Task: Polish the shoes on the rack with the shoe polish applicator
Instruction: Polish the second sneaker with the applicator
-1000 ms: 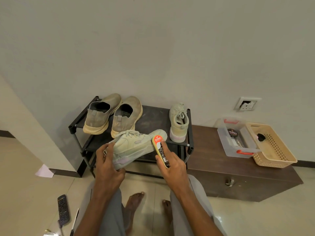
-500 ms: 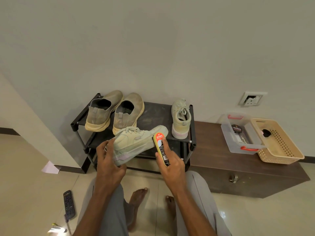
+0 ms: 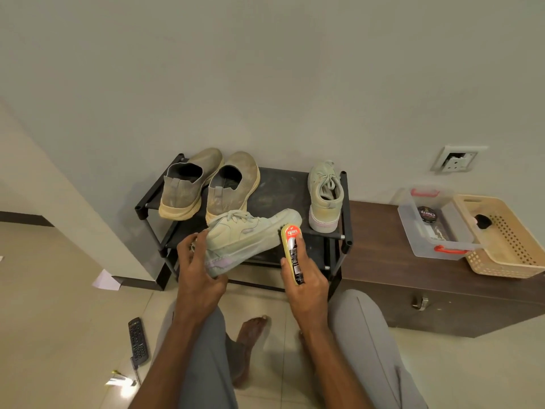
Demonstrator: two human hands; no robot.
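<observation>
Left hand: my left hand (image 3: 198,271) grips the heel of the pale green sneaker (image 3: 247,236), fingers curled round it, holding it off the rack (image 3: 280,187).
Right hand: my right hand (image 3: 306,283) is wrapped round the shoe polish applicator (image 3: 292,252), its tip at the sneaker's toe, at 12 o'clock from my knuckles.
Change: in the last second the applicator has barely shifted along the toe; both holds are unchanged.
Meaning: I judge this sneaker mid-polish.
Waiting: its mate (image 3: 324,196) at 1 o'clock and the tan pair (image 3: 206,184) at 11 o'clock stand on the rack.

The black rack (image 3: 274,187) carries three shoes beyond the grip. A tan pair (image 3: 206,184) stands left (heels facing the person), one pale sneaker (image 3: 324,196) right.
</observation>
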